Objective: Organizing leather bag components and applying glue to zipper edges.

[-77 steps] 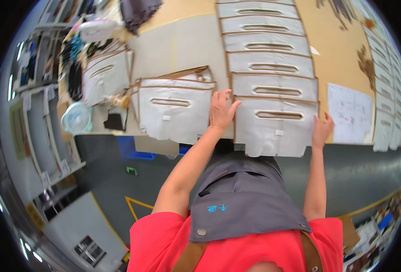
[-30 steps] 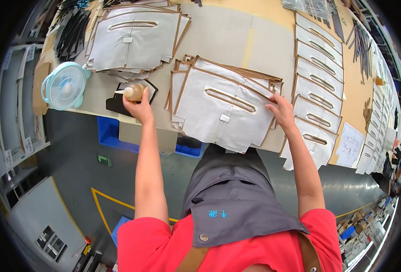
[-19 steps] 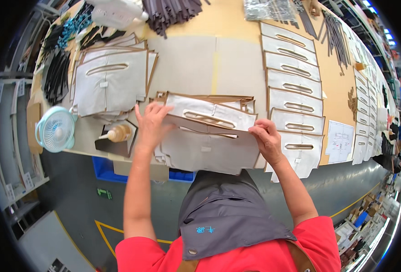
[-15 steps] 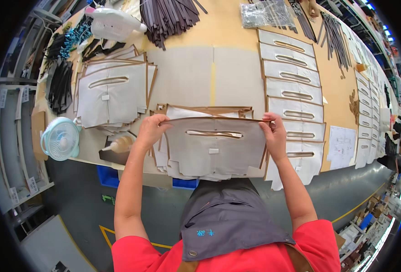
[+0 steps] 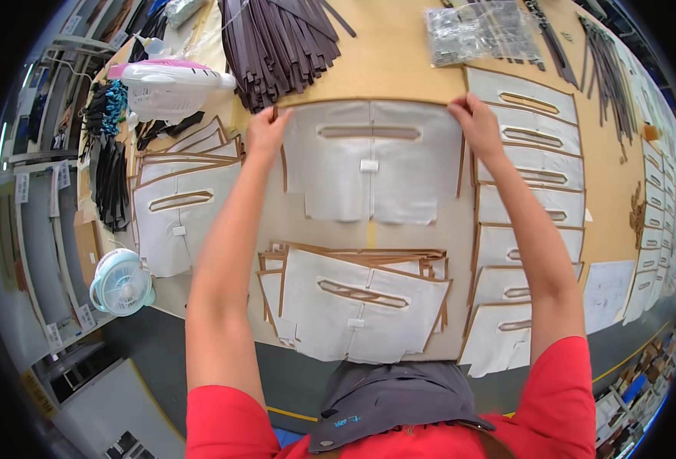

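Note:
Both my hands pinch the far corners of a pale grey bag panel [image 5: 330, 183] with brown edges, a long handle slot and a small white tag. My left hand [image 5: 265, 136] is closed on its far left corner, and my right hand [image 5: 478, 126] on its far right corner. The panel lies spread over the middle of the table, or just above it; I cannot tell which. Nearer to me is an uneven stack of similar panels [image 5: 307, 302]. Beyond my right forearm, a column of overlapping panels [image 5: 498, 205] runs away from me.
Another panel stack [image 5: 154, 237] lies left, by a small light-blue fan [image 5: 123, 284]. Farther off are a white-and-pink plastic container [image 5: 173, 90], dark straps [image 5: 276, 50] and a clear bag of parts [image 5: 483, 34]. A paper sheet [image 5: 609, 284] lies at the right.
My hands have carried the panel from above the near stack to the far middle of the table. The near stack's top panel is now uncovered.

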{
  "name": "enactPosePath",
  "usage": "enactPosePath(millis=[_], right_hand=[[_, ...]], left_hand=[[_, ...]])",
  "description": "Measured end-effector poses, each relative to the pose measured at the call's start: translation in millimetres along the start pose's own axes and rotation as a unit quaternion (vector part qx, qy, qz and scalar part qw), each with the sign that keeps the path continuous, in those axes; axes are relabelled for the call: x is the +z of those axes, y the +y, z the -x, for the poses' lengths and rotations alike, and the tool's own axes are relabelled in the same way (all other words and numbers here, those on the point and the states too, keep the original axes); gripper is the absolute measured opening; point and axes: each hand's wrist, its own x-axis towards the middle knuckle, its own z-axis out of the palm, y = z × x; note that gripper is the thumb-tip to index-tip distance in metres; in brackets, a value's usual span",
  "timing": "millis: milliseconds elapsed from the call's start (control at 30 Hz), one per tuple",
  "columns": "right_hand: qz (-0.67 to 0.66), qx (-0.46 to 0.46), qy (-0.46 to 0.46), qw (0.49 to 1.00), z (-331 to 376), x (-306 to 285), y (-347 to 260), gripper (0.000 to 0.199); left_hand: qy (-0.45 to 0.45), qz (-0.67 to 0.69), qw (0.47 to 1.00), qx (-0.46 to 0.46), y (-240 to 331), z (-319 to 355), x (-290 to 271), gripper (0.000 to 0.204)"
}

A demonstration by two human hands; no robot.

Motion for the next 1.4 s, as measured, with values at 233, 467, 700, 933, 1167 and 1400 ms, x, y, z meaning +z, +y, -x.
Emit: enactPosePath(millis=[233,467,700,933,1167,1400], right_hand=[[0.162,-0.106,0.049,0.98,-82,9,45,0.014],[0.291,-0.095,0.033,0.951,-83,18,48,0.018],[0.314,-0.081,0.054,0.945,-79,24,46,0.019],[0.247,-0.011,0.034,0.968,-80,17,38,0.034],[0.108,-0.223,0.003,0.969,41,3,-31,0.016],[0.015,-0.064,-0.247,0.967,232,1,-69,0.022]], left_hand=[[0.068,-0.085,0.994,-0.013,40,-50,42,0.03],[0.159,-0.124,0.979,-0.028,39,-52,50,0.032],[0.202,-0.152,0.967,0.04,31,-45,49,0.043],[0.174,-0.064,0.956,0.227,49,37,47,0.042],[-0.231,-0.083,0.937,0.25,32,214,11,0.032],[-0.215,-0.142,0.928,0.269,24,258,20,0.028]])
